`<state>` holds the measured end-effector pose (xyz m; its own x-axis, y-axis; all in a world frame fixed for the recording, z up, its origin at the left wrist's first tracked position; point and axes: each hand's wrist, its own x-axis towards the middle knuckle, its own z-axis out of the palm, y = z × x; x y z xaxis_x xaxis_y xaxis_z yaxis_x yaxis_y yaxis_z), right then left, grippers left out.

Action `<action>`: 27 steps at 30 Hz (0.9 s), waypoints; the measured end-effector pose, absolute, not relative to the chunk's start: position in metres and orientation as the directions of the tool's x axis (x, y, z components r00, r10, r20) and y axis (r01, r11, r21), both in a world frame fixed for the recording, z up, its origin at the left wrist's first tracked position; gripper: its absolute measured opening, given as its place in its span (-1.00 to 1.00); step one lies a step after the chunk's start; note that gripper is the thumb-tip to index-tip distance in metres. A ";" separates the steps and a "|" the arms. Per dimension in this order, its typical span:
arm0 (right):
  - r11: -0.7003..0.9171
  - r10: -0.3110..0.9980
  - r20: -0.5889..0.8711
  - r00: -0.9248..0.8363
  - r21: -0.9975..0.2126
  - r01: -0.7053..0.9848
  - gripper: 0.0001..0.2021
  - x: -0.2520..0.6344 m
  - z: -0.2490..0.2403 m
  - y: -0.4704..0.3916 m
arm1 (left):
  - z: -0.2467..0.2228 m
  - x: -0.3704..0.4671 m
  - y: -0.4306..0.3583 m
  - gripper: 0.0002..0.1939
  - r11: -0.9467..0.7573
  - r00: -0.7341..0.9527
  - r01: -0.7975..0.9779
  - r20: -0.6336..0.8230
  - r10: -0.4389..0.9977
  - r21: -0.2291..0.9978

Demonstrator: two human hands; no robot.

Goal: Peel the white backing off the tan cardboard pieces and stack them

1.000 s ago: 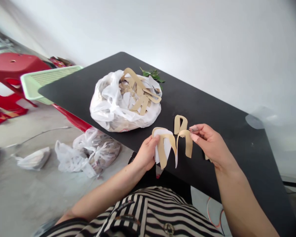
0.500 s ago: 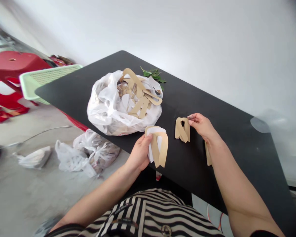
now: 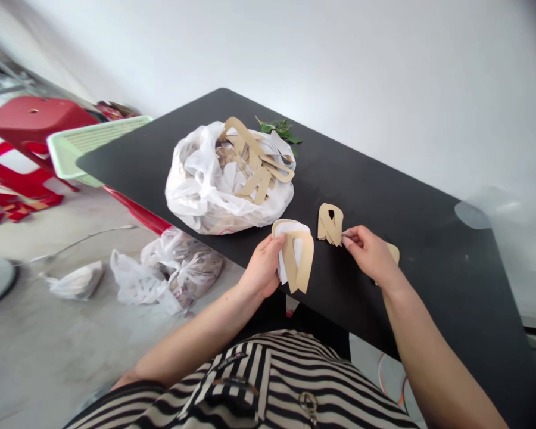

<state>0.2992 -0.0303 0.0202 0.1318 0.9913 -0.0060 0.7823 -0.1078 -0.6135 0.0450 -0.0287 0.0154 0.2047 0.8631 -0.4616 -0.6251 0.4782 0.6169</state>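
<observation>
Between the fingers and thumb of my left hand [image 3: 264, 265] is a bunch of tan and white looped paper pieces [image 3: 304, 262], held over the table's near edge. My right hand [image 3: 370, 253] is closed, its fingertips pinched at the lower right corner of a small stack of crossed tan loops [image 3: 329, 224] lying on the black table. Whether the fingertips grip the stack is too small to tell. Another tan piece [image 3: 393, 252] lies partly hidden behind my right wrist. Up and left, an open white plastic bag [image 3: 196, 199] holds many tan and white paper pieces.
Green leaves [image 3: 282, 129] lie behind the bag on the black table [image 3: 366, 179]. A clear plastic item [image 3: 473, 211] is by the wall. At left are a green basket [image 3: 71, 156] and red stool [image 3: 36, 114]; tied plastic bags [image 3: 183, 268] sit on the floor.
My right hand has moved from the stack's top right corner down to its lower right side. The stack is turned slightly. My left hand still holds its bunch; the view has shifted a little.
</observation>
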 end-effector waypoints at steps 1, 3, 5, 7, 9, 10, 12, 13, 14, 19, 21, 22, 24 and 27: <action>-0.086 0.995 -0.019 0.097 -0.659 0.748 -0.80 0.294 0.019 -0.033 | 0.015 0.045 -0.030 -0.69 0.483 0.211 -0.623 -0.463 0.861 0.615; -0.057 0.998 -0.032 0.050 -0.744 0.666 -0.78 0.286 0.018 -0.033 | 0.016 0.046 -0.033 -0.68 0.489 0.219 -0.621 -0.464 0.858 0.612; -0.048 0.998 -0.016 0.055 -0.775 0.630 -0.77 0.281 0.020 -0.032 | 0.017 0.046 -0.036 -0.66 0.488 0.226 -0.623 -0.458 0.860 0.611; -0.051 0.996 0.017 0.092 -0.725 0.687 -0.78 0.280 0.024 -0.032 | 0.019 0.046 -0.037 -0.66 0.485 0.232 -0.630 -0.449 0.863 0.607; -0.052 0.991 0.060 0.117 -0.639 0.768 -0.80 0.279 0.030 -0.037 | 0.020 0.047 -0.039 -0.68 0.485 0.243 -0.634 -0.441 0.864 0.602; -0.048 0.989 0.079 0.122 -0.613 0.788 -0.80 0.278 0.035 -0.042 | 0.020 0.047 -0.039 -0.68 0.486 0.248 -0.635 -0.437 0.864 0.600; -0.024 0.988 0.103 0.114 -0.629 0.777 -0.79 0.272 0.045 -0.053 | 0.020 0.051 -0.041 -0.69 0.488 0.258 -0.635 -0.431 0.865 0.599; -0.009 0.989 0.104 0.102 -0.658 0.753 -0.78 0.268 0.050 -0.059 | 0.020 0.053 -0.042 -0.70 0.491 0.264 -0.634 -0.429 0.864 0.598; 0.002 0.990 0.102 0.095 -0.692 0.722 -0.77 0.263 0.055 -0.064 | 0.020 0.056 -0.044 -0.70 0.496 0.271 -0.631 -0.429 0.862 0.596; -0.028 0.987 0.069 0.143 -0.811 0.584 -0.72 0.246 0.063 -0.081 | 0.020 0.075 -0.049 -0.75 0.537 0.325 -0.611 -0.435 0.840 0.582; -0.046 0.990 0.039 0.138 -0.827 0.561 -0.72 0.248 0.060 -0.085 | 0.020 0.082 -0.050 -0.77 0.557 0.360 -0.600 -0.428 0.829 0.574; -0.050 0.991 0.027 0.133 -0.838 0.543 -0.73 0.250 0.059 -0.087 | 0.019 0.084 -0.050 -0.78 0.570 0.375 -0.593 -0.431 0.821 0.569; -0.060 0.991 0.009 0.137 -0.869 0.491 -0.77 0.256 0.056 -0.092 | 0.018 0.088 -0.052 -0.79 0.598 0.391 -0.575 -0.454 0.801 0.559; -0.099 0.983 -0.021 0.182 -0.898 0.429 -0.77 0.269 0.052 -0.097 | 0.018 0.092 -0.054 -0.78 0.633 0.414 -0.553 -0.481 0.773 0.541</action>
